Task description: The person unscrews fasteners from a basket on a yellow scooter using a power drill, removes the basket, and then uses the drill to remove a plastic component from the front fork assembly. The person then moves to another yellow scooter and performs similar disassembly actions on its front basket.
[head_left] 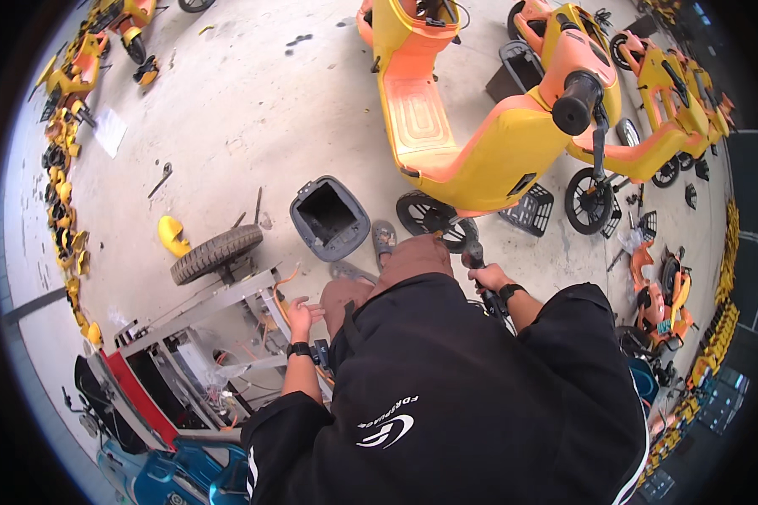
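Note:
My right hand [488,277] grips a dark bar [473,256] with black fittings and cables, just right of my leg; what it belongs to is partly hidden. My left hand [305,313] hangs open beside my left leg, near an orange cable and a metal frame [195,313] holding wiring and a red panel [136,391]. In front of me stands a yellow scooter [505,168] with a pink inner body, its black front wheel [413,212] just beyond the bar. A dark plastic bin [330,251] lies on the floor by my sandalled feet.
More yellow scooters [657,101] stand to the right, with loose black baskets [526,210] beneath. A large tyre [217,255] and a yellow part [173,236] lie left of the bin. Piles of yellow parts [59,202] line the left edge. Blue scooter bodies [160,480] are at lower left.

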